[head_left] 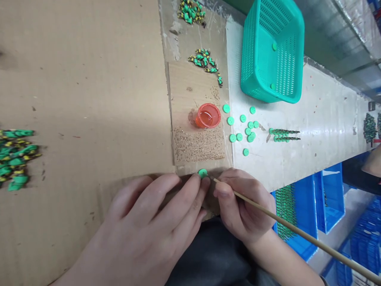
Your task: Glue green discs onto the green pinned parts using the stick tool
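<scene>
My left hand [166,218] reaches in from the lower left, its fingertips pinched on a green button [203,173] near the front edge of the cardboard. My right hand [247,206] grips a long, thin wooden stick [297,229] like a pencil. The stick's narrow end points at the button, close to my left fingertips; whether they touch I cannot tell. Just beyond lies a wooden board [181,85] covered in part with tiny shiny beads or stones [199,145]. On it stands a small red cup [208,116] with clear liquid inside.
Loose green buttons [243,118] and two dark braided strips [285,135] lie right of the board. A green basket [250,75] stands behind them. Green-and-yellow knotted pieces [205,59] lie at the back and far left [18,159]. Blue bins [306,222] stand lower right, near another person's arm [372,163].
</scene>
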The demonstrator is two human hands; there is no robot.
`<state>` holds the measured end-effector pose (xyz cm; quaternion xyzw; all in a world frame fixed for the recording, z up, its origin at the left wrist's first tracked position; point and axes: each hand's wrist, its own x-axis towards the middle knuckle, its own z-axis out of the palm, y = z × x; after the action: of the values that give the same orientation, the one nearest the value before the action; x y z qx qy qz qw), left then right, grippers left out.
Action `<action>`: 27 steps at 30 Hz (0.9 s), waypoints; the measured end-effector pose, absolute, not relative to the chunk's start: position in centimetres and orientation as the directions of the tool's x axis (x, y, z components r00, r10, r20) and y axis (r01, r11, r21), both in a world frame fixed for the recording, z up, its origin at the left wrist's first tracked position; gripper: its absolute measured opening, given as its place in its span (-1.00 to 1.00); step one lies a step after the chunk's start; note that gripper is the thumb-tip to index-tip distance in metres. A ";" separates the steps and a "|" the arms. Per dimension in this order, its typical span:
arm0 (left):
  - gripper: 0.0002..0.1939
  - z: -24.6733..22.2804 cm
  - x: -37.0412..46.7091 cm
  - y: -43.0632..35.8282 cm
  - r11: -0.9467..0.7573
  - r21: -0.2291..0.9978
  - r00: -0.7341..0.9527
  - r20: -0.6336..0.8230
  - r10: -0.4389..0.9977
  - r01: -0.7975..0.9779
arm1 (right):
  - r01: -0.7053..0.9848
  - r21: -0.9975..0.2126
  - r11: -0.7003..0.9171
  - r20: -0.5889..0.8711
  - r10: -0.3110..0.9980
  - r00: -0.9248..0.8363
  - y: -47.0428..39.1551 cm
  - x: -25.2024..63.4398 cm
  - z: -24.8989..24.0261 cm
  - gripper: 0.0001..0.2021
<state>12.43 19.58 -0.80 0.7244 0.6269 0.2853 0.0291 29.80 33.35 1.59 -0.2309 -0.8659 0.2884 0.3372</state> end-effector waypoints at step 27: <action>-0.61 -0.7 12.3 19.7 -0.220 0.395 0.059 0.381 0.923 0.892 | 0.244 -0.715 0.656 0.418 0.679 -0.603 33.1 30.5 1.0 -0.84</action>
<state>12.33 19.73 -0.73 0.7273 0.6238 0.2851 0.0271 30.45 33.15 1.03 -0.2747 -0.8397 0.3108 0.3505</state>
